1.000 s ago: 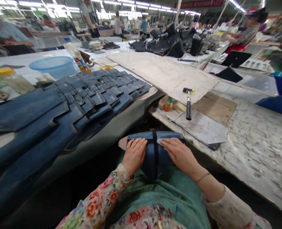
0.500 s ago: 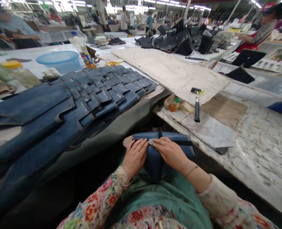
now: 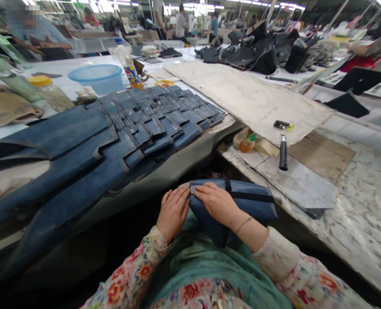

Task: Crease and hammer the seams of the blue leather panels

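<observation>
A blue leather panel (image 3: 255,210) with black strips lies bent over my lap, its near flap hanging down against a green apron. My left hand (image 3: 173,210) grips its left end, fingers pressed together along the top edge. Beside it, my right hand (image 3: 218,204) lies over the same edge with its fingers bent and closed on the leather. A small pale grey piece (image 3: 192,189) shows between the fingertips of both hands. Both thumbs are hidden behind the panel or the fingers.
Overlapping blue leather panels (image 3: 139,133) cover the left table. On the right bench are a black-handled hammer (image 3: 283,154), a small orange bottle (image 3: 246,145) and a grey board (image 3: 300,180). Farther back stand a blue basin (image 3: 95,79), a drink bottle (image 3: 128,68) and black bags (image 3: 255,51).
Both hands have shifted left along the panel's top edge, away from the black cross strip. The camera view has turned slightly left, so the tables appear farther right.
</observation>
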Demonstrator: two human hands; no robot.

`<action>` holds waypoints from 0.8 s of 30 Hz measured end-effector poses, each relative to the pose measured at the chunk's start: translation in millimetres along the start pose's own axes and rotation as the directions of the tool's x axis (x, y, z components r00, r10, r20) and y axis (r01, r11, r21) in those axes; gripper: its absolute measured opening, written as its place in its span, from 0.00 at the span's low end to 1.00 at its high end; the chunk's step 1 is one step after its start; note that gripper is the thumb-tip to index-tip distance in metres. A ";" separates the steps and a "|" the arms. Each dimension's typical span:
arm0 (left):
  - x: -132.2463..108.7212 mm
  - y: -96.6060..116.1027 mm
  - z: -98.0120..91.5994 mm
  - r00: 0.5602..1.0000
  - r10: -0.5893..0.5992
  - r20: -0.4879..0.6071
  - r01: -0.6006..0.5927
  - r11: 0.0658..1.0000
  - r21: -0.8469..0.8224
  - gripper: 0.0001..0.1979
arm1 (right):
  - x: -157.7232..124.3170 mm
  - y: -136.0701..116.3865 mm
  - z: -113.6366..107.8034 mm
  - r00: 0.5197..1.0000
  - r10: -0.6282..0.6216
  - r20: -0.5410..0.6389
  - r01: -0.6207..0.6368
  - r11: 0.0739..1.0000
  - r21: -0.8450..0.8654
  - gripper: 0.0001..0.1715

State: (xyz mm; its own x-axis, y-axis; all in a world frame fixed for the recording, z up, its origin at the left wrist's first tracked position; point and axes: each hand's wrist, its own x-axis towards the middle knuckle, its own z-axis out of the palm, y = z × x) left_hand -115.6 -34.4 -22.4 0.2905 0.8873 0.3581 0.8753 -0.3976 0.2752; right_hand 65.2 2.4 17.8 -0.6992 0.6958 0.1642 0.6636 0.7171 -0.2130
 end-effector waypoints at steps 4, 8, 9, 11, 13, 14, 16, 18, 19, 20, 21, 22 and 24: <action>-2.5 -0.6 4.4 0.996 -0.083 -0.026 0.081 0.994 -0.069 0.19 | 9.3 -5.2 3.5 1.000 -0.007 -0.006 0.007 1.000 0.009 0.19; 2.9 6.4 7.2 0.998 -0.060 -0.014 0.057 0.988 -0.147 0.22 | 6.5 -4.3 2.6 1.000 -0.005 -0.030 0.006 1.000 0.023 0.19; 4.8 8.2 7.1 0.999 -0.043 -0.002 0.043 0.986 -0.163 0.23 | 2.8 -2.5 1.2 0.999 -0.001 -0.038 0.001 1.000 0.022 0.19; 8.2 11.2 5.7 1.000 -0.010 0.019 0.013 0.982 -0.188 0.23 | -8.9 3.5 -3.2 0.999 0.018 -0.050 -0.018 1.000 0.008 0.19; 10.8 13.2 3.2 0.998 0.027 0.055 -0.016 0.982 -0.188 0.23 | -25.8 12.1 -9.5 0.997 0.041 -0.061 -0.043 0.999 -0.018 0.19; 11.8 14.0 1.6 0.996 0.044 0.076 -0.030 0.983 -0.181 0.23 | -35.6 16.9 -13.2 0.996 0.053 -0.066 -0.056 0.998 -0.032 0.20; 13.7 15.3 -1.6 0.992 0.060 0.113 -0.042 0.987 -0.157 0.22 | -55.7 25.7 -21.1 0.994 0.080 -0.073 -0.084 0.994 -0.062 0.21; 15.6 16.9 -4.5 0.989 0.054 0.135 -0.036 0.990 -0.134 0.22 | -73.2 31.3 -28.7 0.992 0.105 -0.071 -0.112 0.988 -0.102 0.21; 16.6 17.9 -5.5 0.988 0.051 0.143 -0.033 0.992 -0.125 0.22 | -80.2 32.5 -32.0 0.990 0.122 -0.065 -0.129 0.984 -0.126 0.22; 17.6 19.3 -6.2 0.987 0.051 0.150 -0.034 0.993 -0.117 0.22 | -85.8 32.4 -34.7 0.988 0.141 -0.062 -0.149 0.977 -0.152 0.22; 18.6 20.8 -6.6 0.986 0.056 0.157 -0.039 0.993 -0.111 0.22 | -90.2 31.4 -36.8 0.984 0.165 -0.063 -0.173 0.969 -0.177 0.22; 19.5 22.5 -6.7 0.985 0.065 0.162 -0.049 0.993 -0.105 0.22 | -93.8 29.7 -38.1 0.979 0.192 -0.067 -0.202 0.959 -0.200 0.22; 21.6 25.9 -6.8 0.982 0.087 0.165 -0.072 0.993 -0.096 0.22 | -100.1 26.0 -38.8 0.964 0.250 -0.095 -0.265 0.937 -0.228 0.22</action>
State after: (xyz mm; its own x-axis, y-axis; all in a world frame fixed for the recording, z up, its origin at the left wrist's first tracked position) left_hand -89.3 -27.2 -1.6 0.4257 0.8756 0.2282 0.8110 -0.4811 0.3330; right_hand 162.7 -47.1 33.2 -0.4828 0.8534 0.1964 0.8678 0.4963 -0.0234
